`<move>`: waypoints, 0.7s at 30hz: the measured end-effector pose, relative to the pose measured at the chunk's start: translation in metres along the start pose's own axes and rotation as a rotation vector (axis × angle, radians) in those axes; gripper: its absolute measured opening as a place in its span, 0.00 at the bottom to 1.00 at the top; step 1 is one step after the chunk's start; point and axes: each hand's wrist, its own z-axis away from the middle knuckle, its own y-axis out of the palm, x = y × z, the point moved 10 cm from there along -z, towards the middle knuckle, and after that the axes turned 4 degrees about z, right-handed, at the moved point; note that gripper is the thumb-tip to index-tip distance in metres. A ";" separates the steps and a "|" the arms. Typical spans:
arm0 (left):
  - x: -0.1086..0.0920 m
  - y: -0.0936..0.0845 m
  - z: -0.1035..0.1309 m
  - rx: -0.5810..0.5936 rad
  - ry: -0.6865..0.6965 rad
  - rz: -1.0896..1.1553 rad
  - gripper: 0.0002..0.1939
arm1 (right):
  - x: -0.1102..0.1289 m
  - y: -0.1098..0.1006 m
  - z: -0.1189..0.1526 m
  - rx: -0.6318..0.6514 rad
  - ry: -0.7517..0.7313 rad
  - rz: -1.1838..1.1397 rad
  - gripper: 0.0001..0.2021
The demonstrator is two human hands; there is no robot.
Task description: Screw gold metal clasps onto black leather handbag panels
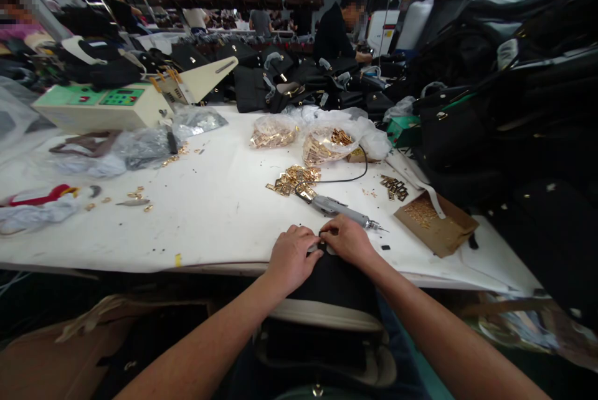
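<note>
So, far left, the machine (103, 114) sits toward the back, I guess to stay out of the way of the handwork. Left hand (290, 257) is curled over the bag's near-table end, seemingly steadying it; can't tell if thumb and fingers actually pinch it. Gold plates (296, 177) are heaped just beyond, easy reach. The bag (339, 285) itself is at the table's front edge, right against the person, probably so both hands get at that end. Right hand (346, 239) has its fingertips pinched on a small dark bit there. Driver (339, 207) lies just past it, handy. Box (436, 225) on the right likely keeps tiny gold bits (420, 212) from scattering.
</note>
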 end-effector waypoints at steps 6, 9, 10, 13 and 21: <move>-0.012 0.001 0.003 0.058 0.079 -0.138 0.10 | 0.002 0.000 -0.004 0.006 0.013 0.071 0.07; -0.014 0.001 0.003 0.073 0.097 -0.172 0.11 | 0.004 -0.003 -0.005 -0.017 0.018 0.087 0.07; -0.014 0.001 0.002 0.076 0.101 -0.174 0.10 | 0.005 -0.004 -0.004 -0.025 0.011 0.091 0.07; -0.012 0.001 0.000 0.080 0.100 -0.153 0.09 | 0.012 -0.006 0.006 -0.039 -0.094 0.048 0.08; 0.000 0.001 -0.006 0.075 0.036 -0.017 0.09 | 0.019 0.001 0.025 0.067 -0.133 0.190 0.09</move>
